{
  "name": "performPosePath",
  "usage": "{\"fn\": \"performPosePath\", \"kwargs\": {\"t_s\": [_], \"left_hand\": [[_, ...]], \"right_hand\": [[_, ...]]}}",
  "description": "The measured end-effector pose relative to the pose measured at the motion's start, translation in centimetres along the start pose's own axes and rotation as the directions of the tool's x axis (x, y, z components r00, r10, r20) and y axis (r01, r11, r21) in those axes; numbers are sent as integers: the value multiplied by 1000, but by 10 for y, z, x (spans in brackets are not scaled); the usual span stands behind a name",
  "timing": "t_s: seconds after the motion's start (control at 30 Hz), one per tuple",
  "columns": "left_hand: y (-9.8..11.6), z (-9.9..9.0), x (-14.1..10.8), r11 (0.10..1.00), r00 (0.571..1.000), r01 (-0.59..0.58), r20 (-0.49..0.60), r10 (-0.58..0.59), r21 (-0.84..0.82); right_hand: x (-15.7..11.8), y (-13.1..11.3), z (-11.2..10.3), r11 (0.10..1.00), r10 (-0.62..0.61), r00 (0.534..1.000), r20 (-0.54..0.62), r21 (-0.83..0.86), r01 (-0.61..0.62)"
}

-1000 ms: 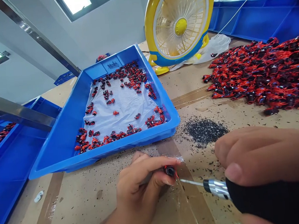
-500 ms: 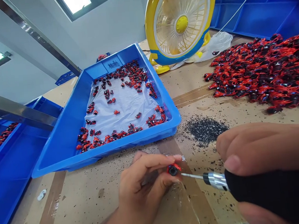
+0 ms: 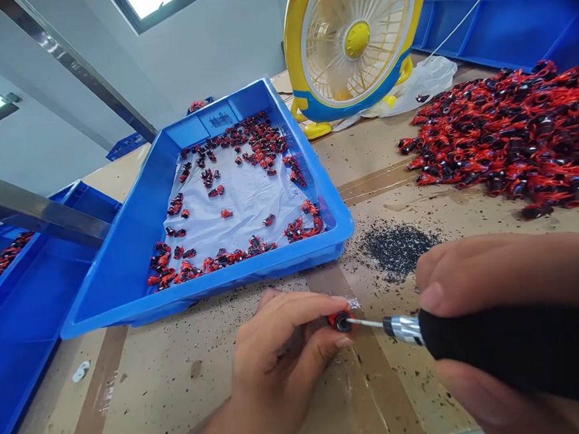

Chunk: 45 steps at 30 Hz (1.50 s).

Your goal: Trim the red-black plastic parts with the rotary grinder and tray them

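Observation:
My left hand [image 3: 280,358] pinches a small red and black plastic part [image 3: 340,320] between thumb and fingertips, its round black opening turned toward me. My right hand [image 3: 495,281] grips the thick black handle of an electric screwdriver [image 3: 485,349], which has a silver collar and a thin metal bit. The tip of that bit meets the black opening of the part; how deep it goes I cannot tell. Just beyond the hands lies a heap of fine black shavings [image 3: 397,248] on the brown table covering [image 3: 167,387].
A blue tray [image 3: 200,297] lined with white sheet holds many similar parts. A large pile of them [image 3: 514,139] lies at the right. Behind stand a yellow fan [image 3: 357,40] and another blue bin [image 3: 505,26]. Small white discs [image 3: 81,372] lie at left, beside a blue bin [image 3: 41,317].
My right hand has brought the screwdriver leftward and slightly up, so its bit has gone from beside the part to its opening. The left hand still holds the part, turned slightly.

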<state>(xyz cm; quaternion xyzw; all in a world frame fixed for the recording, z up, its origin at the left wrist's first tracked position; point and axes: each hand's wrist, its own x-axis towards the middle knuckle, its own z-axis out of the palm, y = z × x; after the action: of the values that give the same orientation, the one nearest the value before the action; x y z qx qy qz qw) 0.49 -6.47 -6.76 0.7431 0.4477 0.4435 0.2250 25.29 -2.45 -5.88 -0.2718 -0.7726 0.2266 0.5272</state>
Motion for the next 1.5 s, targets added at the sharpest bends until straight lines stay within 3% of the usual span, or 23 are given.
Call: {"fn": "performPosePath", "kwargs": {"t_s": [0.3, 0.57, 0.97, 1.3, 1.5], "left_hand": [[4, 1, 4, 1000, 1000, -17, -11, 17, -10], [8, 0, 9, 997, 998, -61, -3, 62, 45], [7, -1, 6, 1000, 999, 6, 46, -5, -19], [8, -4, 7, 995, 995, -72, 77, 66, 69], [9, -3, 9, 990, 993, -95, 77, 87, 101]], "right_hand": [[18, -8, 21, 999, -45, 999, 3, 25, 45], [17, -9, 21, 998, -58, 998, 12, 19, 58], [19, -5, 18, 997, -78, 996, 35, 7, 77], [4, 2, 7, 991, -11, 998, 57, -134, 19], [8, 3, 8, 990, -43, 994, 100, -130, 56]]}}
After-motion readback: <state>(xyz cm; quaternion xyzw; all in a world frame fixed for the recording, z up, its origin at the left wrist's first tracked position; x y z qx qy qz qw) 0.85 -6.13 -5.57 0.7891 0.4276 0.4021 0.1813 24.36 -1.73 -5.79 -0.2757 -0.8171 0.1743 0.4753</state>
